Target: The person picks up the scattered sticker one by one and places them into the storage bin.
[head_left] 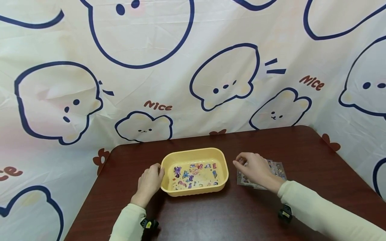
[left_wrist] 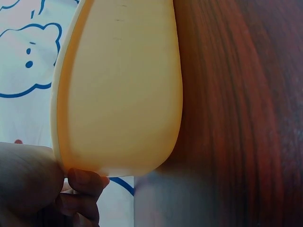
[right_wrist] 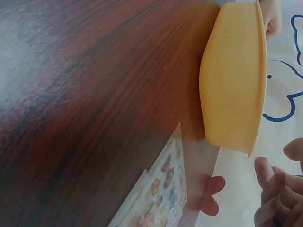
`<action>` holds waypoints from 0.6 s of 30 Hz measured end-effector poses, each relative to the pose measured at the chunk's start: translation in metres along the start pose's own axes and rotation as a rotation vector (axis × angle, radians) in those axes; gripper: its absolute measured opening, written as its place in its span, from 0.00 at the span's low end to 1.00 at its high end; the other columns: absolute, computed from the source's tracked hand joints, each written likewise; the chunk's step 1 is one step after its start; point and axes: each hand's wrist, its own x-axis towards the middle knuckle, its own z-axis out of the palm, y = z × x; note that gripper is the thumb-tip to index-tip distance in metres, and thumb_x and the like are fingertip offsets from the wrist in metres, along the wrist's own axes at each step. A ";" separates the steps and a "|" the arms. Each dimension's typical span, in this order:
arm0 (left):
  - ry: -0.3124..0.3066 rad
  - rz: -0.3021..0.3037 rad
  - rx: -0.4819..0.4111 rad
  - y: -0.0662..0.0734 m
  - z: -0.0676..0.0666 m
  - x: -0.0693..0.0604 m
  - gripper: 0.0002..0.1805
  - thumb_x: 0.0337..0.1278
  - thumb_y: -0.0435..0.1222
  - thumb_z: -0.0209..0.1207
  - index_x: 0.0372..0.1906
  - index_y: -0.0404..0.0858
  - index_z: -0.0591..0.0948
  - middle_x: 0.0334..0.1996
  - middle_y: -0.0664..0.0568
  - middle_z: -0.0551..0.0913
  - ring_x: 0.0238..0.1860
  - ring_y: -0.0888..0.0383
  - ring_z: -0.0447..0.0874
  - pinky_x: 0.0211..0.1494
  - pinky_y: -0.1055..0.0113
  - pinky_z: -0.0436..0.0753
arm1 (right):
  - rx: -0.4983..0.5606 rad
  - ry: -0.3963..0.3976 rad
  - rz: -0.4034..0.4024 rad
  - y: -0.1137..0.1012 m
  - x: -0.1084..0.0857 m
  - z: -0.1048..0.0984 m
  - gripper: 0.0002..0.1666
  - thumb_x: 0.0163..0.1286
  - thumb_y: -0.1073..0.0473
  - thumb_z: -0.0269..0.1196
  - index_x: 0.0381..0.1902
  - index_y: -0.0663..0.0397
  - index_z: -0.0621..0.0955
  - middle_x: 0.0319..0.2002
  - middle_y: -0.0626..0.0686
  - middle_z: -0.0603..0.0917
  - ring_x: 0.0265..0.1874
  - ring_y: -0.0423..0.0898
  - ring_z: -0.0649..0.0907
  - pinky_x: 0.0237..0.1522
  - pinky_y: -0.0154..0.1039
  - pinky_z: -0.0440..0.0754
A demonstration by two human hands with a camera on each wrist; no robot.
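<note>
A yellow plastic basin (head_left: pixel 196 192) stands on the dark wooden table, with several small colourful cartoon stickers (head_left: pixel 190 176) scattered over its bottom. At the basin's left end my left hand (head_left: pixel 149 183) pinches the rim between thumb and fingers (left_wrist: pixel 85 182). My right hand (head_left: pixel 254 169) is raised just over the transparent sticker sheets (head_left: pixel 278 169), to the right of the basin. Its thumb and fingers (right_wrist: pixel 272 189) are bent with a gap between them, and I see nothing held there. Part of the sheets is hidden beneath the right hand.
The sticker sheets lie overlapping on the table (head_left: pixel 196 221). Behind and at both sides hangs a white cloth (head_left: pixel 226 30) with blue cartoon outlines. A dark device (head_left: pixel 284 213) is strapped on each wrist.
</note>
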 end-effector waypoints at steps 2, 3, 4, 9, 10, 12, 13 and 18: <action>-0.003 0.002 0.001 0.001 -0.001 0.000 0.17 0.73 0.39 0.54 0.53 0.30 0.82 0.41 0.35 0.88 0.32 0.45 0.86 0.33 0.48 0.80 | -0.007 -0.004 0.009 0.002 0.000 -0.001 0.12 0.71 0.49 0.65 0.41 0.51 0.86 0.29 0.47 0.87 0.18 0.38 0.77 0.19 0.37 0.74; -0.005 0.001 0.001 0.001 -0.001 0.000 0.18 0.73 0.39 0.54 0.54 0.30 0.82 0.41 0.35 0.88 0.32 0.46 0.86 0.33 0.48 0.80 | -0.014 -0.004 0.012 0.003 -0.001 -0.001 0.12 0.71 0.49 0.65 0.41 0.51 0.86 0.29 0.47 0.87 0.19 0.38 0.77 0.19 0.37 0.74; -0.006 0.000 0.000 0.001 -0.001 0.000 0.18 0.73 0.39 0.54 0.54 0.30 0.82 0.41 0.36 0.88 0.32 0.46 0.86 0.33 0.48 0.80 | -0.024 -0.003 0.014 0.005 -0.001 -0.002 0.12 0.71 0.48 0.65 0.41 0.50 0.86 0.29 0.47 0.87 0.19 0.38 0.78 0.19 0.37 0.74; 0.003 -0.005 -0.002 0.000 0.000 0.000 0.17 0.73 0.40 0.54 0.53 0.31 0.83 0.39 0.37 0.88 0.30 0.47 0.85 0.32 0.49 0.80 | -0.059 -0.004 0.009 0.011 -0.002 -0.005 0.13 0.71 0.48 0.65 0.41 0.50 0.86 0.30 0.46 0.88 0.21 0.38 0.78 0.20 0.37 0.73; 0.006 -0.004 -0.002 0.000 0.000 0.000 0.17 0.72 0.40 0.54 0.53 0.31 0.83 0.39 0.37 0.88 0.30 0.47 0.85 0.32 0.49 0.80 | -0.062 -0.003 0.005 0.013 -0.003 -0.006 0.13 0.71 0.48 0.65 0.42 0.50 0.86 0.30 0.46 0.88 0.21 0.38 0.78 0.20 0.37 0.73; 0.008 -0.003 -0.002 0.000 0.000 0.000 0.17 0.72 0.40 0.54 0.52 0.31 0.83 0.39 0.37 0.88 0.30 0.47 0.85 0.32 0.49 0.80 | -0.064 0.001 -0.002 0.015 -0.004 -0.007 0.12 0.71 0.48 0.65 0.41 0.50 0.86 0.30 0.47 0.88 0.21 0.37 0.78 0.19 0.37 0.72; 0.008 -0.001 -0.002 0.000 0.000 0.000 0.17 0.72 0.40 0.54 0.52 0.31 0.83 0.39 0.37 0.88 0.30 0.47 0.85 0.32 0.49 0.80 | -0.064 0.003 -0.006 0.017 -0.004 -0.007 0.12 0.71 0.49 0.65 0.41 0.50 0.86 0.31 0.47 0.88 0.21 0.37 0.78 0.19 0.37 0.72; 0.005 0.007 0.000 -0.001 0.000 0.000 0.17 0.72 0.39 0.54 0.52 0.30 0.82 0.39 0.36 0.88 0.31 0.46 0.86 0.32 0.49 0.80 | -0.067 0.006 -0.011 0.023 -0.005 -0.009 0.13 0.71 0.49 0.65 0.41 0.52 0.86 0.31 0.48 0.88 0.19 0.37 0.76 0.17 0.36 0.70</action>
